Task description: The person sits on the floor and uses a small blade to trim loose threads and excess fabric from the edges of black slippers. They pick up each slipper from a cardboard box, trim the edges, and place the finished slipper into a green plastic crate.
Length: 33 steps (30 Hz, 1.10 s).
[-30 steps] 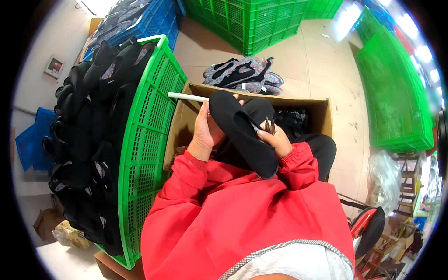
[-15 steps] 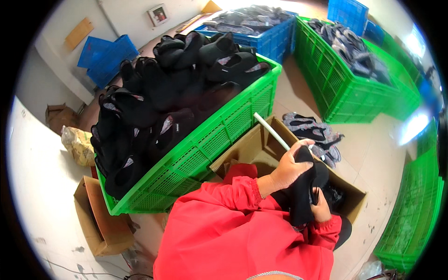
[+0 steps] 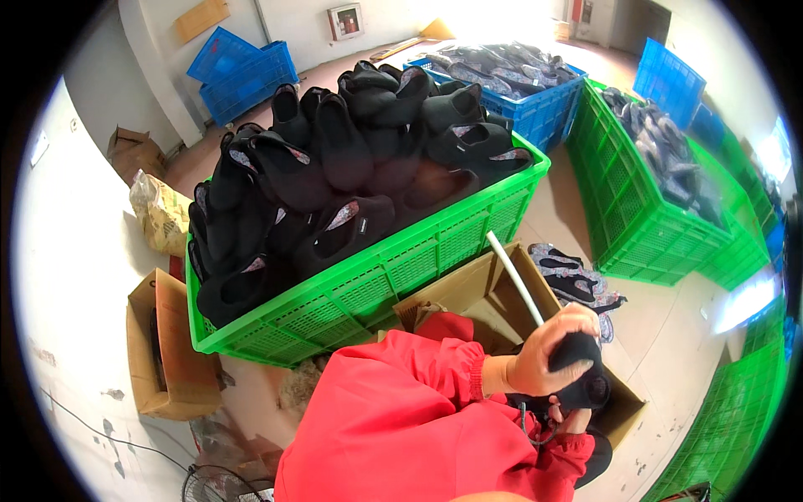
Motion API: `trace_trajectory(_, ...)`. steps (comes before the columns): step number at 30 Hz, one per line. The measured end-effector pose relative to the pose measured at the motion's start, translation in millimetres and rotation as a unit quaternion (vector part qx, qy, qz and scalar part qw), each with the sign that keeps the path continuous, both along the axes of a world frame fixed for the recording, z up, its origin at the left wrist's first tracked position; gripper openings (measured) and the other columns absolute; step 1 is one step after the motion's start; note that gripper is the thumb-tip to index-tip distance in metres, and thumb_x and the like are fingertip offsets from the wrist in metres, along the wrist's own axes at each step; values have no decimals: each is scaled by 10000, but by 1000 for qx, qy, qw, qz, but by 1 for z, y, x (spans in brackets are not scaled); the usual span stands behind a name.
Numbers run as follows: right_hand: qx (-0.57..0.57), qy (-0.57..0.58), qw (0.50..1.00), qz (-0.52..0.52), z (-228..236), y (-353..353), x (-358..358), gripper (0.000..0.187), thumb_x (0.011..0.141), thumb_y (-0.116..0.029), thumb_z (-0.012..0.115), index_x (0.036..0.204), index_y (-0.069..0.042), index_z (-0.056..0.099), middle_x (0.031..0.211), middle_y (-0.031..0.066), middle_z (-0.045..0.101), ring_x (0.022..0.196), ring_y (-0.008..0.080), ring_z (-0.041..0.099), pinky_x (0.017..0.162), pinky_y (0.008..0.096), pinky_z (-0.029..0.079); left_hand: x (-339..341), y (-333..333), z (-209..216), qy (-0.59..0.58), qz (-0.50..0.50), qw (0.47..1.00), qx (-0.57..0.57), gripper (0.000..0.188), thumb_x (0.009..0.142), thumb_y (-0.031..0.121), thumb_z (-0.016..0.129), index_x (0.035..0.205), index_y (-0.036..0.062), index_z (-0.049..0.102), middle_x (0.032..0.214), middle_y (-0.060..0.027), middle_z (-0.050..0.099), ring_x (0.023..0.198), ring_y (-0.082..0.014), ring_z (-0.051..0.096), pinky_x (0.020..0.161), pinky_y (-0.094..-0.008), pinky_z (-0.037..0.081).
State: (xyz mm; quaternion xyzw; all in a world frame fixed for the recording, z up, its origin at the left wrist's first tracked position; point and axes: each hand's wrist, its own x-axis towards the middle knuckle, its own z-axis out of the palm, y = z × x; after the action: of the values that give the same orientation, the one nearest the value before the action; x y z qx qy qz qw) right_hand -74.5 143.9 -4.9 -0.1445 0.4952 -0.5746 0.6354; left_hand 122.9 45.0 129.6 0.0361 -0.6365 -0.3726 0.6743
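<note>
Black shoe (image 3: 585,350) in left hand (image 3: 537,361), fingers curled round it; right hand (image 3: 572,420) just below, grip unclear. Likely light, soft, bendy; best held along sole.

The left hand (image 3: 542,360) curls just above the right hand (image 3: 574,420), which is partly hidden.

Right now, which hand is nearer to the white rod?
Left. The left hand, gripping a black shoe, is right by the lower visible end of the white rod; the right hand is lower in the picture, farther from the rod.
</note>
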Motion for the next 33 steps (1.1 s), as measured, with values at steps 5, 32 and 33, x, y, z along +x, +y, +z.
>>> trace_trajectory(5,-53,13,993,-106,-31,-5,-14,407,916,-472,556,1053,-92,605,720,44,595,368,138,373,341,240,308,3,4,-11,-89,-38,995,35,425,862,115,702,1215,57,474,1305,-202,479,1195,-311,497,1024,-435,392)
trace_trajectory(32,-152,-45,987,-29,-1,-34,11,302,1018,-290,521,1265,-117,513,970,20,588,604,75,483,351,182,306,418,-52,-2,418,354,816,184,465,914,-17,631,1342,103,495,1308,-103,565,1161,-293,570,1003,-546,479)
trace_trajectory(33,-150,-41,988,-22,-3,-36,15,302,1021,-283,513,1273,-116,504,984,10,581,612,68,470,347,177,295,450,-53,-32,464,382,746,286,461,914,-26,622,1338,115,506,1324,-106,550,1167,-318,558,1014,-545,473)
